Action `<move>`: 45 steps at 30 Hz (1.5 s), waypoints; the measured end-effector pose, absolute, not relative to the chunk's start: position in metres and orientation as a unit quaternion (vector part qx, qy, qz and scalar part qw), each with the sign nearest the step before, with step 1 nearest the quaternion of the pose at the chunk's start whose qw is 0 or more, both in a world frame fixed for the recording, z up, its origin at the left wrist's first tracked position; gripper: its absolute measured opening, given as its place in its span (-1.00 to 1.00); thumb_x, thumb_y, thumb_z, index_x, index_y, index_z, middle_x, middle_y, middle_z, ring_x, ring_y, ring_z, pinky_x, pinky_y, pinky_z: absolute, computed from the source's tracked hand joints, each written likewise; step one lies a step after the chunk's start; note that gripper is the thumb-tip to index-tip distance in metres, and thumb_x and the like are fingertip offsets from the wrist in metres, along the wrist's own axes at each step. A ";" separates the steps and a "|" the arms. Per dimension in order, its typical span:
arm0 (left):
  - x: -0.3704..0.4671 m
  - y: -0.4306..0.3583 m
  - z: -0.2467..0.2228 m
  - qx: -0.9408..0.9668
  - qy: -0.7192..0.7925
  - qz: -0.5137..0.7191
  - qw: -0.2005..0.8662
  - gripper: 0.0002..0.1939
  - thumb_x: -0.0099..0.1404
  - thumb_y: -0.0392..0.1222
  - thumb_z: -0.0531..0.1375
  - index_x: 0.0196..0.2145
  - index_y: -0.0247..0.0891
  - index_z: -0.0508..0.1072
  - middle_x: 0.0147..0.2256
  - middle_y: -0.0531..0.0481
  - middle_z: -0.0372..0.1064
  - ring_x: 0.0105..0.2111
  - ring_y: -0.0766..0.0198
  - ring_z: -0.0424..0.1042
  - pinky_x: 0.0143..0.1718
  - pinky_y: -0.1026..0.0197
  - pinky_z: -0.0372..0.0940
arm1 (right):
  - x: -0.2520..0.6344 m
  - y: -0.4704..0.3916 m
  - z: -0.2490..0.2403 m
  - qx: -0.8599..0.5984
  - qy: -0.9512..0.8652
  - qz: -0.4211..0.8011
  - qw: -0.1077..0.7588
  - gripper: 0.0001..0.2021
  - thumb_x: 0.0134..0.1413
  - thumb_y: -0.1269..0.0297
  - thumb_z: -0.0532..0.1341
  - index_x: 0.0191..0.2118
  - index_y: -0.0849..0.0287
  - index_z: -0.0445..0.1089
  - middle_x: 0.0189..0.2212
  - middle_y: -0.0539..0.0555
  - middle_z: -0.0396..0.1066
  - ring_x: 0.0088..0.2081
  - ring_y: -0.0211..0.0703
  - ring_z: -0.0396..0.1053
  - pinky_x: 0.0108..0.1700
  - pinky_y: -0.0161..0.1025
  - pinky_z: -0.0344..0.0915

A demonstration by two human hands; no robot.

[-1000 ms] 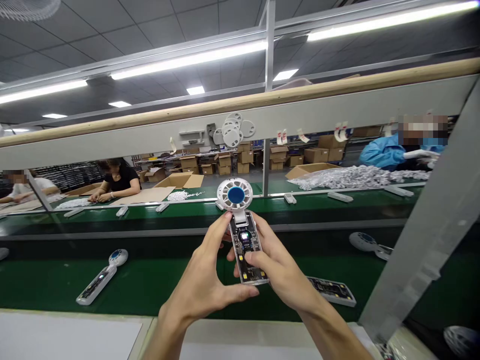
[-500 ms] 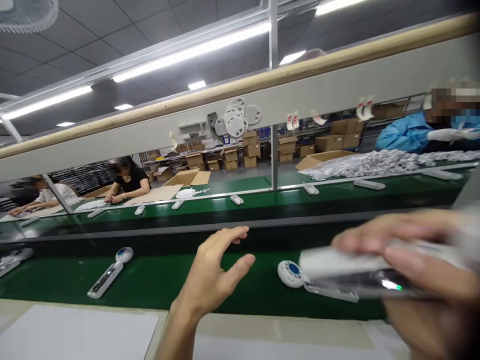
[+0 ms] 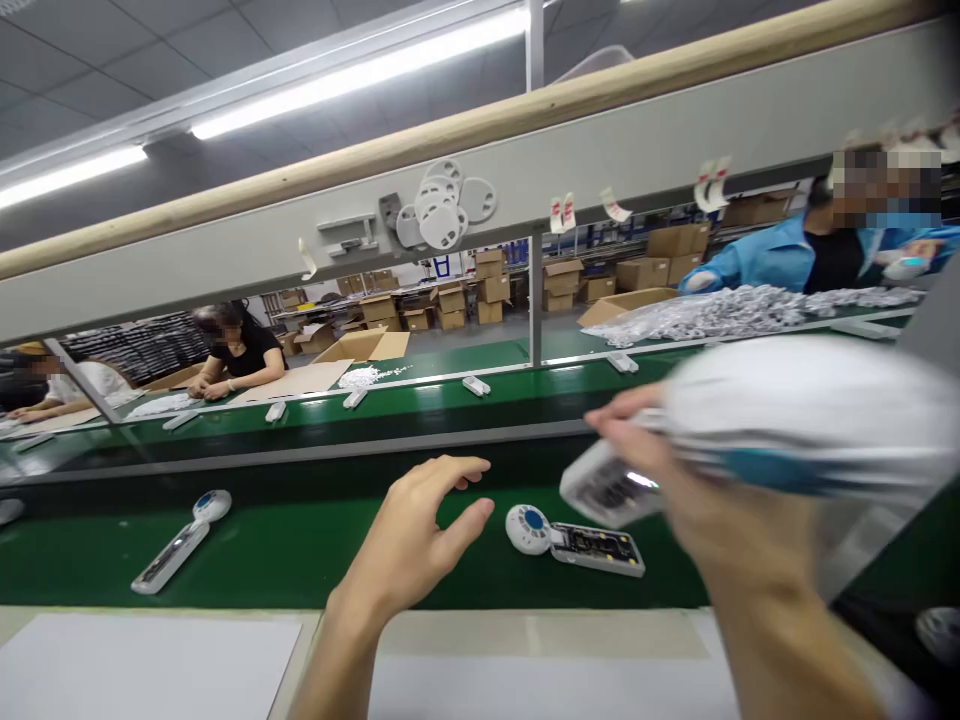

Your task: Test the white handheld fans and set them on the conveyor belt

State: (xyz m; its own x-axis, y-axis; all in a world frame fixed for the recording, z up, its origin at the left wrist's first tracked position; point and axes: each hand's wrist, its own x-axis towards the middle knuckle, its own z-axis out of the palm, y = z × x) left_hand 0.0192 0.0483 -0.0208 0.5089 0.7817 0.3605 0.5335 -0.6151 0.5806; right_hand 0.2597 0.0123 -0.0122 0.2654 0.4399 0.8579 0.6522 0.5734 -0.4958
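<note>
Handheld fan [image 3: 787,400] | right hand [image 3: 701,490] gripped its body, head beside fingers, likely for control | left hand [image 3: 420,530] hung spread, empty

A factory assembly line: green belt [image 3: 292,550], cardboard boxes [image 3: 491,289], heaps of white parts [image 3: 750,316], several workers [image 3: 251,358].

A grey panelled ceiling [image 3: 82,60] was lit by long tube lights [image 3: 360,74]. The workshop was crossed by a pale panel [image 3: 247,245], topped with a wooden rail [image 3: 480,124]; beyond, cardboard boxes [image 3: 491,290] were stacked on grey floor [image 3: 517,330].
</note>
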 end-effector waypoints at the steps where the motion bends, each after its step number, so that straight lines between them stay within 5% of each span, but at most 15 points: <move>1: 0.020 0.048 -0.021 0.844 0.399 0.289 0.210 -0.70 0.40 -0.03 0.14 0.07 0.04 0.39 0.01 0.15 0.41 0.00 0.27 0.37 0.02 0.18 0.28 | 0.256 0.026 -0.014 -0.458 -0.621 -0.108 0.627 -0.92 0.07 0.33 0.23 -0.28 0.14 0.43 -0.30 0.09 0.46 -0.28 -0.03 0.46 -0.20 -0.09 0.39; 5: 0.021 0.049 -0.020 0.845 0.429 0.224 0.229 -0.66 0.41 0.01 0.10 0.11 0.06 0.37 0.06 0.16 0.38 0.03 0.23 0.35 0.04 0.16 0.27 | 0.255 0.064 -0.032 -0.562 -0.670 -0.179 0.450 -0.81 -0.01 0.47 0.16 -0.27 0.20 0.48 -0.13 0.20 0.38 -0.23 0.04 0.41 -0.30 -0.15 0.25; 13: 0.026 0.065 -0.041 0.842 0.460 0.124 0.251 -0.55 0.39 0.10 0.05 0.19 0.06 0.30 0.13 0.07 0.32 0.11 0.13 0.31 0.06 0.11 0.26 | 0.262 0.083 -0.049 -0.671 -0.654 -0.015 0.348 -0.82 0.09 0.32 0.21 -0.16 0.14 0.47 -0.05 0.16 0.40 -0.14 0.01 0.43 -0.25 -0.23 0.21; 17: 0.031 0.086 -0.073 0.822 0.506 0.039 0.259 -0.42 0.33 0.09 0.10 0.26 -0.06 0.25 0.24 -0.12 0.21 0.19 -0.09 0.25 0.12 -0.06 0.22 | 0.271 0.100 -0.069 -0.745 -0.604 0.044 0.280 -0.49 0.06 0.09 0.29 0.11 0.21 0.35 -0.15 0.23 0.50 -0.15 0.21 0.47 -0.32 -0.16 0.19; 21: 0.036 0.107 -0.105 0.800 0.542 -0.010 0.255 -0.22 0.30 0.13 0.12 0.37 -0.25 0.08 0.29 -0.36 0.08 0.26 -0.31 0.14 0.15 -0.23 0.15 | 0.278 0.115 -0.093 -0.787 -0.577 0.107 0.190 -0.39 0.04 0.19 0.33 0.19 0.27 0.26 -0.09 0.29 0.49 -0.09 0.23 0.47 -0.24 -0.12 0.28; 24: 0.040 0.116 -0.122 0.802 0.539 -0.021 0.257 -0.15 0.31 0.23 0.08 0.40 -0.24 -0.03 0.28 -0.36 0.12 0.24 -0.26 0.18 0.14 -0.18 0.17 | 0.277 0.118 -0.103 -0.796 -0.576 0.137 0.122 -0.51 0.16 0.25 0.29 0.18 0.27 0.27 -0.03 0.24 0.45 -0.05 0.08 0.45 -0.06 -0.03 0.35; 27: 0.042 0.122 -0.134 0.813 0.527 -0.016 0.247 -0.24 0.26 0.22 0.15 0.29 -0.22 0.19 0.17 -0.29 0.28 0.15 -0.16 0.31 0.08 -0.06 0.25 | 0.275 0.117 -0.105 -0.796 -0.579 0.157 0.077 -0.71 0.27 0.21 0.24 0.02 0.26 0.39 -0.03 0.18 0.42 -0.01 -0.01 0.41 0.06 0.04 0.33; 31: 0.041 0.125 -0.131 0.829 0.518 0.014 0.209 -0.42 0.01 0.05 0.38 -0.04 -0.24 0.43 -0.09 -0.17 0.41 -0.10 -0.06 0.42 -0.13 0.06 0.30 | 0.269 0.113 -0.098 -0.762 -0.615 0.181 0.094 -0.69 0.29 0.22 0.21 0.04 0.29 0.39 0.03 0.23 0.39 0.06 0.05 0.38 0.11 0.09 0.28; 36: 0.032 0.111 -0.089 0.858 0.477 0.126 0.141 -0.52 0.00 -0.23 0.34 -0.07 -0.14 0.44 -0.12 -0.03 0.36 -0.10 0.07 0.32 -0.14 0.15 0.23 | 0.250 0.104 -0.087 -0.608 -0.718 0.300 0.156 -0.46 0.31 0.06 0.13 0.24 0.35 0.27 0.23 0.34 0.25 0.24 0.13 0.22 0.22 -0.04 0.15; 39: 0.021 0.096 -0.059 0.856 0.463 0.203 0.106 -0.58 0.11 -0.26 0.26 -0.04 -0.10 0.42 -0.07 0.00 0.35 -0.07 0.10 0.24 -0.10 0.14 0.21 | 0.236 0.099 -0.083 -0.488 -0.751 0.420 0.143 -0.39 0.31 -0.12 0.05 0.22 0.28 0.32 0.04 0.22 0.44 0.00 -0.03 0.45 0.03 -0.18 0.33; 41: 0.012 0.088 -0.044 0.844 0.461 0.262 0.080 -0.62 0.18 -0.24 0.23 -0.02 -0.11 0.40 -0.04 0.00 0.34 -0.08 0.10 0.21 -0.07 0.11 0.20 | 0.228 0.096 -0.081 -0.434 -0.757 0.471 0.128 -0.34 0.20 -0.15 0.18 0.26 0.22 0.28 -0.13 0.11 0.49 -0.18 -0.13 0.49 -0.14 -0.26 0.37; 45: -0.002 0.078 -0.027 0.814 0.417 0.402 0.050 -0.70 0.24 -0.20 0.25 -0.05 -0.13 0.41 -0.06 0.00 0.36 -0.12 0.13 0.21 -0.09 0.09 0.21 | 0.211 0.091 -0.077 -0.391 -0.733 0.504 0.238 -0.34 -0.17 0.12 0.49 0.10 0.13 0.39 -0.23 0.00 0.36 -0.16 -0.14 0.37 -0.16 -0.28 0.31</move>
State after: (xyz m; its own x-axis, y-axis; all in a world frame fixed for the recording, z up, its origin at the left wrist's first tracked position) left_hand -0.0024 0.0776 -0.0273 0.3286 0.7188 0.6127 0.6387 -0.6470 0.4165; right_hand 0.2111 0.0905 -0.0772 -0.5821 0.8118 -0.0451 0.3332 0.1876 -0.9240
